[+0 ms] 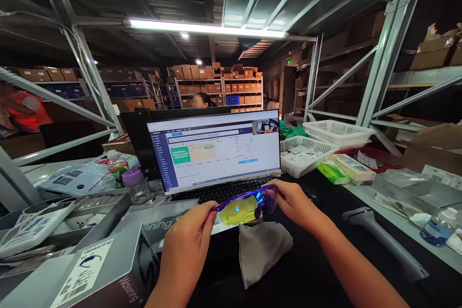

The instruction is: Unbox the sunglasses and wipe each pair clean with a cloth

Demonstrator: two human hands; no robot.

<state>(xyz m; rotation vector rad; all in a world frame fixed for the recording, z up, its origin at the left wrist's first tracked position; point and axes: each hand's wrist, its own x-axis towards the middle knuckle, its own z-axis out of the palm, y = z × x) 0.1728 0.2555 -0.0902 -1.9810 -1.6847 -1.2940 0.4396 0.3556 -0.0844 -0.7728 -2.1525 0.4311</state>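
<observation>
On the black tabletop, near side of the open laptop, a grey pouch lies just below the purple-framed sunglasses. The left hand and right hand each have a closed grip on one end, seemingly inspecting them. Any next move calls for fingers off the lens.

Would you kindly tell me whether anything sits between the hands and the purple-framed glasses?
Nothing visible does. The left hand and the right hand each hold one end of the purple-framed glasses, close to the grey pouch.
</observation>
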